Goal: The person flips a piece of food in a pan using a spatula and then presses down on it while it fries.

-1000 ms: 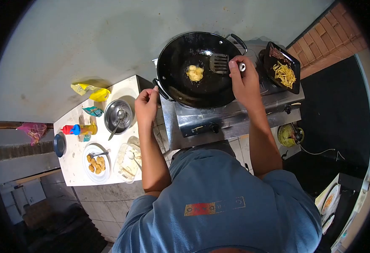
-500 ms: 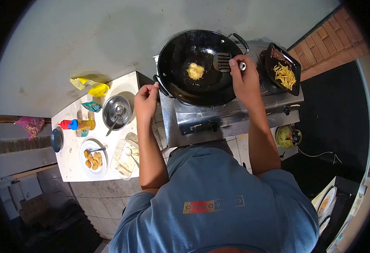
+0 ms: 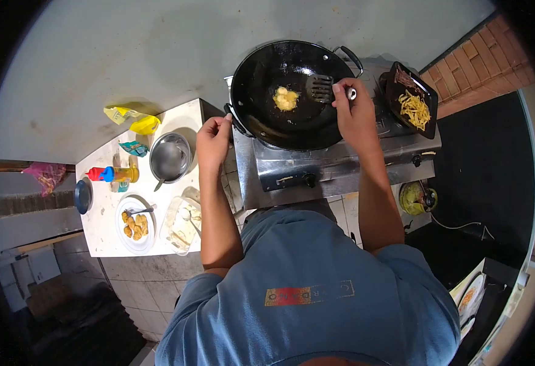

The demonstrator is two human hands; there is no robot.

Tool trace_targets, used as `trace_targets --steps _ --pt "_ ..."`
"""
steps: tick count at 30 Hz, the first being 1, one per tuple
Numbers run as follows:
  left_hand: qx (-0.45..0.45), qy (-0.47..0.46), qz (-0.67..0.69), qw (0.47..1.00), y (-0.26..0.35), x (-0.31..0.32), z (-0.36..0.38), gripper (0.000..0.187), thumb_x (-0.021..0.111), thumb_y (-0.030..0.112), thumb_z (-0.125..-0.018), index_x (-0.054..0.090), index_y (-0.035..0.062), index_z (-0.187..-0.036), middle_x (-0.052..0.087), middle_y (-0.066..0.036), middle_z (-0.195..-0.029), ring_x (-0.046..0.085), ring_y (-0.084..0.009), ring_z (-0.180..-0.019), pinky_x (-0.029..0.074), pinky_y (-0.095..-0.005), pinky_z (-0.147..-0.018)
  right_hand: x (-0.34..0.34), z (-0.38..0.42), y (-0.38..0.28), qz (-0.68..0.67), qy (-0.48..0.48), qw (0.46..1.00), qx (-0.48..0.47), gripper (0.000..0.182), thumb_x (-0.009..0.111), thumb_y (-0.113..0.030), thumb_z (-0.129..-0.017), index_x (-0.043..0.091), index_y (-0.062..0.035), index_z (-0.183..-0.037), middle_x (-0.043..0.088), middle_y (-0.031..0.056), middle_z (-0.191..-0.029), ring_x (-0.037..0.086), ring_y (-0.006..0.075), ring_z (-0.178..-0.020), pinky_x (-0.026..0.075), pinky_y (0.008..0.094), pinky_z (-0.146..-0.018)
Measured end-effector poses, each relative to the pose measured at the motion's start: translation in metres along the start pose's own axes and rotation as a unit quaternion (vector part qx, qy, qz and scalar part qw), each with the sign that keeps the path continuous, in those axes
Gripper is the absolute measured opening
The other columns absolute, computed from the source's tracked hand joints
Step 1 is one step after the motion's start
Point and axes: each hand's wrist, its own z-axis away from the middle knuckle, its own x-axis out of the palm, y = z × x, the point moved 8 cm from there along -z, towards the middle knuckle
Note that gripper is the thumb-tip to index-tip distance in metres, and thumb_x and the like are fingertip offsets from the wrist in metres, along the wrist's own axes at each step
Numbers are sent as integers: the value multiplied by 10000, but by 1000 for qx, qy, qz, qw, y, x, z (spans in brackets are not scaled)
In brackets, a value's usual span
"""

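Note:
A black wok [image 3: 292, 125] sits on a steel gas stove [image 3: 334, 168], with a yellow piece of food [image 3: 286, 98] frying in its middle. My right hand [image 3: 356, 113] is shut on the handle of a slotted spatula [image 3: 320, 88], whose blade rests inside the wok just right of the food. My left hand [image 3: 214, 141] is at the wok's left handle [image 3: 232, 117], fingers curled, touching it; whether it grips it I cannot tell.
A black tray [image 3: 414, 100] with yellow strips lies right of the stove. On the white counter [image 3: 106, 232] stand a steel bowl [image 3: 170, 157] with a spoon, a plate of fried pieces [image 3: 134, 224], a clear container [image 3: 182, 224], a bottle [image 3: 112, 174] and yellow packets [image 3: 132, 119].
The view has shifted slightly. The spatula blade has edged a little closer to the food. Both hands stay where they were.

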Motion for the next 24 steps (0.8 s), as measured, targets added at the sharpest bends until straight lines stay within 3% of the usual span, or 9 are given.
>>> trace_targets --steps 2,4,7,12,16,24 --pt "42 -7 7 999 -2 0 -6 264 628 254 -906 611 25 -777 508 37 -610 434 -38 -538 361 -208 -477 -1 0 -4 -58 -5 998 29 188 591 -174 -922 548 7 -947 575 104 -854 580 157 -699 461 283 -637" --pt "35 -5 3 999 3 1 -2 265 626 256 -907 610 25 -777 506 36 -608 434 -40 -531 362 -210 -469 0 0 -4 -114 -8 992 58 195 588 -184 -926 549 5 -947 573 97 -852 583 139 -679 461 271 -616" --pt "26 -6 2 1000 3 1 -2 268 620 259 -910 609 26 -778 505 33 -605 437 -45 -518 365 -214 -454 -7 -4 -13 -156 34 987 -7 203 583 -195 -931 550 4 -951 569 82 -848 585 115 -639 459 256 -583" --pt "16 -15 -9 1000 2 0 -4 272 622 256 -909 607 21 -774 505 37 -612 429 -44 -530 353 -214 -464 -8 -6 0 -50 17 998 45 214 587 -189 -929 544 19 -959 565 101 -840 581 128 -633 458 267 -585" --pt "29 -18 -7 999 -2 -1 -7 272 628 246 -905 606 12 -767 499 51 -627 400 -35 -563 321 -214 -496 -11 -9 8 -37 25 998 35 214 586 -198 -930 547 12 -953 565 112 -807 576 145 -625 454 285 -585" --pt "2 -33 -21 999 -3 -1 -8 236 643 247 -897 617 38 -792 477 84 -687 378 -28 -638 293 -199 -567 -17 -22 -1 22 20 999 21 199 583 -207 -924 552 -12 -952 589 154 -817 580 265 -667 459 343 -635"
